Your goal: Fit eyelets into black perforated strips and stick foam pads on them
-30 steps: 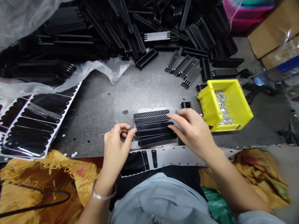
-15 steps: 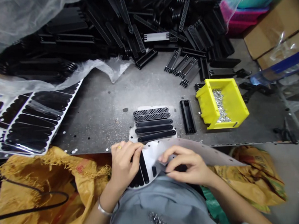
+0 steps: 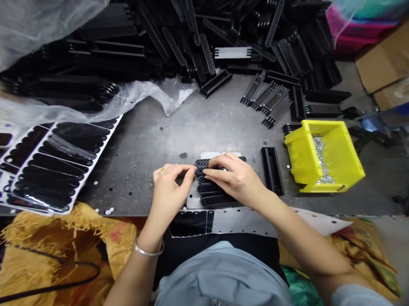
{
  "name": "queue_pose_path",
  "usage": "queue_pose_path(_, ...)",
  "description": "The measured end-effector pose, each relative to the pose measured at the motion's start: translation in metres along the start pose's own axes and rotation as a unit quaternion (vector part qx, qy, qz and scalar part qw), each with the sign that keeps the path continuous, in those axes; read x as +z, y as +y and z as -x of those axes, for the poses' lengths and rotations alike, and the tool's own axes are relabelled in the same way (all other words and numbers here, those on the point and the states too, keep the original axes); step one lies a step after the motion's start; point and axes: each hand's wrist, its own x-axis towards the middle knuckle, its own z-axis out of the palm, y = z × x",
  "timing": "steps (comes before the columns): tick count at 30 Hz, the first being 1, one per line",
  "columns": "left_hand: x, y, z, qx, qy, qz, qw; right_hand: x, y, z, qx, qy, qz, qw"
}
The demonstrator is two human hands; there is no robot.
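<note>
Black plastic strips [image 3: 215, 187] lie side by side on the steel table [image 3: 129, 176], beneath both hands. The left hand [image 3: 170, 192] is half closed at their left ends; the right hand [image 3: 232, 179] curves over them, touching, though any grip cannot be told. To the right, a yellow plastic bin [image 3: 324, 157] holds small silver metal parts [image 3: 321, 159].
</note>
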Motion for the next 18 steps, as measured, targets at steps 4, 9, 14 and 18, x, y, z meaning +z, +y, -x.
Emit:
queue_pose_path(4,0.005,-0.002,-0.001,-0.019,-0.003,0.038,0.999,0.002,0.001,0.001,0.003,-0.003,-0.011,1.000)
queue_pose_path(9,0.005,-0.002,-0.005,-0.029,-0.031,0.069,0.997,-0.002,0.003,-0.001,0.023,-0.015,0.003,1.000)
queue_pose_path(14,0.005,-0.003,-0.009,-0.029,-0.040,0.064,0.997,-0.036,0.015,0.017,0.140,-0.020,-0.072,0.987)
queue_pose_path(18,0.005,-0.005,-0.008,-0.018,-0.036,0.076,0.996,-0.048,0.025,0.033,0.210,0.020,-0.158,0.965)
